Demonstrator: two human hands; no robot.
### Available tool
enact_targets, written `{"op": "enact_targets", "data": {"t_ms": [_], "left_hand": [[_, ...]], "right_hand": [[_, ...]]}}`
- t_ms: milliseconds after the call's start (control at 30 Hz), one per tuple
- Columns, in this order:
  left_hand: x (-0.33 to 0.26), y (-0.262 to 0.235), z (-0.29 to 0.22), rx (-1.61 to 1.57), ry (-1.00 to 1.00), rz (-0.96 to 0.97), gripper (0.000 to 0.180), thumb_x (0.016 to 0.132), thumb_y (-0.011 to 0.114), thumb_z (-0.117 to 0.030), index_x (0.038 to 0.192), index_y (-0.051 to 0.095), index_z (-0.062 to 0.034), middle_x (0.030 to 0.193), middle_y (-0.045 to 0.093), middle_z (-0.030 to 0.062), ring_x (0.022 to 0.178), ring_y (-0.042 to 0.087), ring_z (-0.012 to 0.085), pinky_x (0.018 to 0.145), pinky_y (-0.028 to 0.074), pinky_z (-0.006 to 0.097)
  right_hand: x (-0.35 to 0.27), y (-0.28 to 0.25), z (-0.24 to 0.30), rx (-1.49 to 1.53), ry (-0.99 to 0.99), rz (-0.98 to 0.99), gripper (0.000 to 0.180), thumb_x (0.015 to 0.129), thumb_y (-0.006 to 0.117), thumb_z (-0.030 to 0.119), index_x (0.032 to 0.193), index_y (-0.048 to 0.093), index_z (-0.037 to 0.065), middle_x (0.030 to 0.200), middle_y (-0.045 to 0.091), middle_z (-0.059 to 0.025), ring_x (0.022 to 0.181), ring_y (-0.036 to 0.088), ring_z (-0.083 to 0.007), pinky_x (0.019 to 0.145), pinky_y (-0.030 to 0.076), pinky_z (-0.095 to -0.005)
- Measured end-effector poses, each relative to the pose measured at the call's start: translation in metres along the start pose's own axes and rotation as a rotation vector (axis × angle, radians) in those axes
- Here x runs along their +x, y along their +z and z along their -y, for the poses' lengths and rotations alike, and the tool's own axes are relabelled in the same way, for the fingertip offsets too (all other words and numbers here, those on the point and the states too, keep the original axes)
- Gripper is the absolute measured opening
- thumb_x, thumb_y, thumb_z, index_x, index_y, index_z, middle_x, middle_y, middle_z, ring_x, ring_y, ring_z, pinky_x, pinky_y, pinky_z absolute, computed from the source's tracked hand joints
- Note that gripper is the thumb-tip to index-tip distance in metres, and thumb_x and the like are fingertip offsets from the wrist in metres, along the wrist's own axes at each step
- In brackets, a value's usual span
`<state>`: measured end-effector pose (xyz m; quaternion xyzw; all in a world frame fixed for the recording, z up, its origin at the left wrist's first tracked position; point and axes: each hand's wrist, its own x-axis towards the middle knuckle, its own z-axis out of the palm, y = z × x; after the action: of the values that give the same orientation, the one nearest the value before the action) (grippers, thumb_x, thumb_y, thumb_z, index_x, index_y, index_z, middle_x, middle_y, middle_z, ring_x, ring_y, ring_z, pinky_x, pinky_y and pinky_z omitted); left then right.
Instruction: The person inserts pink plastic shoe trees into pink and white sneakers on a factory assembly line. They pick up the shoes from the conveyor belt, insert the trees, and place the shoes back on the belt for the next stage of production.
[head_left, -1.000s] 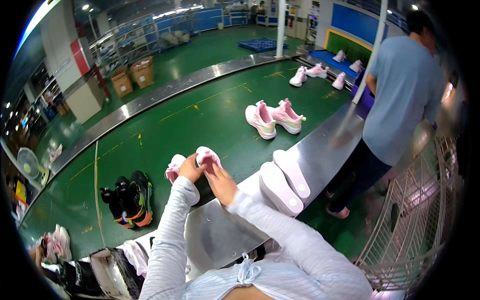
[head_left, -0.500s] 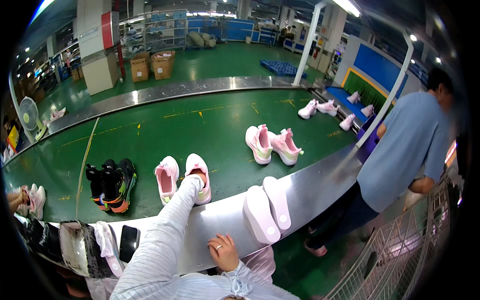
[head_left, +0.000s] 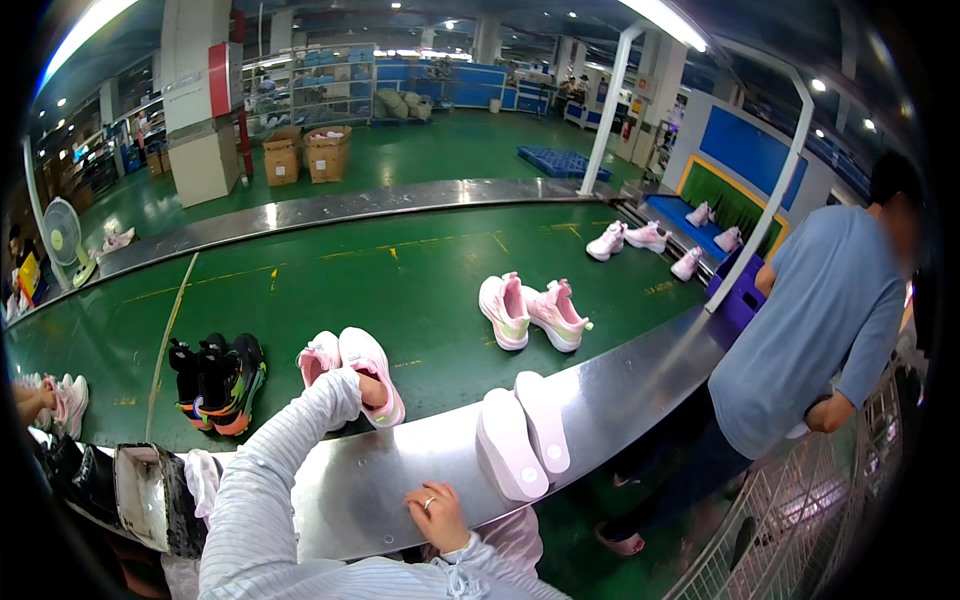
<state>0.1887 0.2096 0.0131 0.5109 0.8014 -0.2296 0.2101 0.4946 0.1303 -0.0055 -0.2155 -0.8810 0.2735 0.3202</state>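
Note:
My left hand (head_left: 374, 390) reaches down into a pink and white sneaker (head_left: 366, 350) on the green belt, its fingers hidden inside. The matching sneaker (head_left: 320, 352) stands close against it on the left, partly behind my sleeve. On the metal ledge (head_left: 390, 460) my right hand (head_left: 436, 512) rests, holding nothing, with its fingers apart and a ring on one. Two white sole-shaped pieces (head_left: 512, 450) lie side by side on the ledge to the right of that hand. Another pink sneaker pair (head_left: 530, 312) stands farther right on the belt.
Black sneakers with orange and green trim (head_left: 222, 385) stand at the left. A worn box (head_left: 155, 495) is below them. More pink sneakers (head_left: 628, 240) are near the far-right machine. A person in a blue shirt (head_left: 810, 310) stands by a wire rack (head_left: 770, 530).
My left hand has moved left with its sneaker, which now sits against its mate. My left sleeve now covers the black phone on the ledge. The right hand stays on the ledge.

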Motion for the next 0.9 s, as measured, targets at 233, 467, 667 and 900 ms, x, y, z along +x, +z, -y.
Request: {"op": "enact_targets", "data": {"t_ms": [233,467,667,900], "left_hand": [[0.0,-0.009,0.014,0.0,-0.058,-0.078,0.018,0.072,0.049,-0.019,0.081,0.063,-0.0116,0.081,0.062,0.0141,0.078,0.061,0.0265,0.067,0.048,0.037],[-0.055,-0.048,0.003,0.151,-0.137,-0.303,0.018,0.072,0.049,-0.021,0.082,0.063,-0.0138,0.08,0.063,0.0128,0.077,0.062,0.025,0.066,0.049,0.036],[-0.047,-0.14,-0.105,-0.275,0.588,-0.767,0.039,0.076,0.048,-0.017,0.114,0.047,-0.0076,0.115,0.049,0.014,0.102,0.05,0.0291,0.085,0.042,0.038],[0.11,-0.132,-0.173,-0.391,0.495,-0.771,0.049,0.076,0.053,-0.018,0.119,0.036,-0.0023,0.117,0.045,0.0221,0.11,0.043,0.0336,0.094,0.035,0.038]], "right_hand": [[0.075,-0.119,-0.026,-0.202,-0.066,-0.155,0.03,0.071,0.059,0.014,0.098,0.054,0.002,0.099,0.054,-0.0152,0.095,0.049,-0.0317,0.087,0.035,-0.0421],[0.064,-0.108,-0.069,-0.408,-0.011,-0.023,0.038,0.074,0.056,0.017,0.109,0.049,0.003,0.119,0.041,-0.0205,0.11,0.038,-0.0371,0.092,0.033,-0.0422],[0.053,-0.114,-0.082,-0.516,0.002,-0.065,0.032,0.076,0.051,0.012,0.108,0.051,0.007,0.115,0.046,-0.0179,0.108,0.043,-0.0344,0.092,0.035,-0.0382],[0.057,-0.107,-0.073,-0.4,0.003,-0.07,0.03,0.076,0.053,0.014,0.105,0.053,0.007,0.114,0.047,-0.015,0.106,0.045,-0.0313,0.091,0.036,-0.0375]]}}
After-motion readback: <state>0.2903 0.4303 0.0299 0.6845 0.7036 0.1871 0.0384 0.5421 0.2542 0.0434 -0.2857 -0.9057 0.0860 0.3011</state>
